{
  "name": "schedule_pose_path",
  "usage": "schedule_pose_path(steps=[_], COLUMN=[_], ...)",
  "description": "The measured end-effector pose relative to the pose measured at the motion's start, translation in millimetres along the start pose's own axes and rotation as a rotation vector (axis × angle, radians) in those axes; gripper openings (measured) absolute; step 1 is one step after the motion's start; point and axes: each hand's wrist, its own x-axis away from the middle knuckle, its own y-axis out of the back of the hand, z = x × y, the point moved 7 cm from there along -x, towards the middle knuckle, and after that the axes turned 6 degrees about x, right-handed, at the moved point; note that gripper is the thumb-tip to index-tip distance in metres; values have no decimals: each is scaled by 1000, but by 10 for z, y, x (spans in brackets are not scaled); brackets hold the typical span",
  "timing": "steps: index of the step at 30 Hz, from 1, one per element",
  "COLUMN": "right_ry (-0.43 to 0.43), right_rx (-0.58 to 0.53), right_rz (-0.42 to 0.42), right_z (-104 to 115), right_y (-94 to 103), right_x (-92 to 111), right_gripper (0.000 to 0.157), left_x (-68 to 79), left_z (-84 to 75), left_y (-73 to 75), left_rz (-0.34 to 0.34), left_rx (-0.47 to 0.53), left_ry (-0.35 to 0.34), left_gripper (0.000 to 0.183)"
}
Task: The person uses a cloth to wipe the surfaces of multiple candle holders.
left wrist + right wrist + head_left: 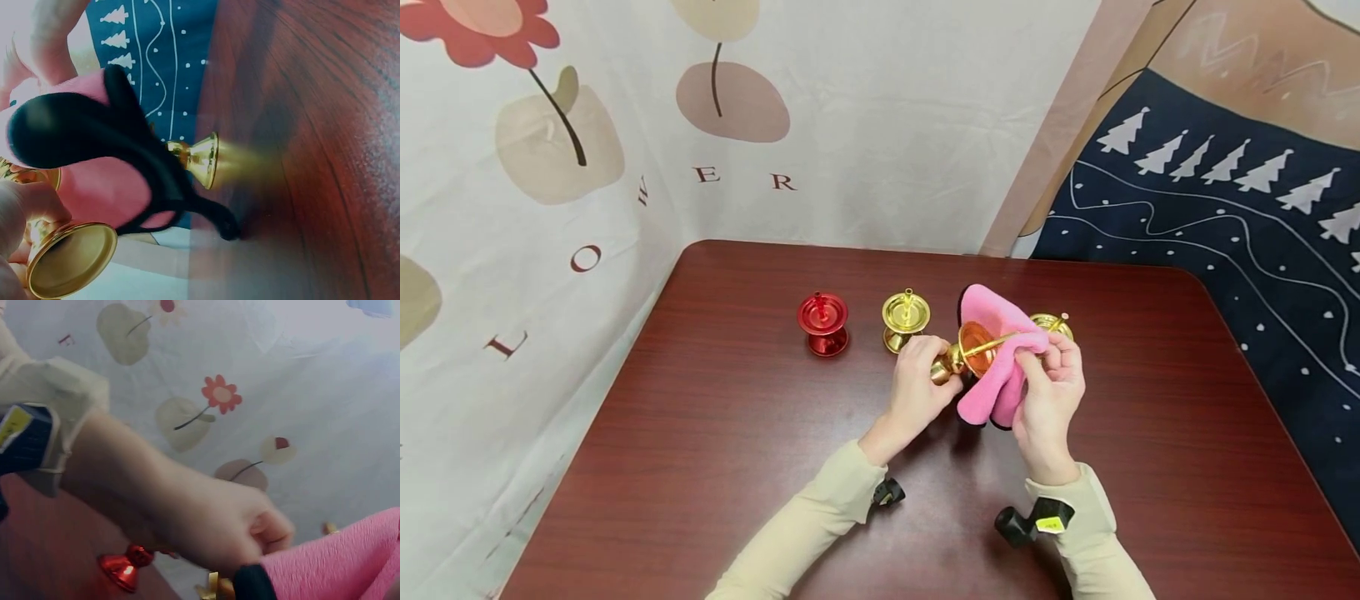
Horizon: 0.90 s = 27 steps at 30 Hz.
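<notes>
Evidently, the gold, goblet-shaped metal stand (976, 342) (w/ shallow copper-tinged dish & thin spike) was tilted on its side, raised above the red-brown wood-grain table (760, 467). L. hand (917, 387): fingers clamped round its lower part, nr. the foot. R. hand (1048, 387): thumb & fingers pinched a pink, plush cloth w/ black edging (1009, 379) at the spike's far end. Handling (est.): metal prob. stiff, fairly light & slippery when polished; narrow waist b/w foot & dish seemed the surest hold, spike the likeliest part to bend; cloth seemed soft, limp, easy to grip anywhere. Materials: flared, round-footed forms recurred, upright, in a shiny red metal stand (826, 327), a bright gold stand (906, 317) just behind L. hand, & a half-hidden gold stand (1047, 322) behind R. hand; mirror-like highlights vs. cloth's matte, fuzzy nap.
</notes>
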Motion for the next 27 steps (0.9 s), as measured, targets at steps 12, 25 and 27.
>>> schedule_pose_path(steps=[12,25,27], right_ry=[-59,221,258], right_rx=[-68,535,618], right_rz=[125,364,379], right_z=[6,34,51], right_y=[-48,-217,-228], right_x=[49,271,278], right_gripper=[29,55,53], left_x=[-57,-104,-105], left_z=[2,-35,-32], left_y=[46,83,95], left_rz=[-89,-158,-156], left_rx=[110,81,87], left_ry=[51,49,50], left_gripper=[27,26,27])
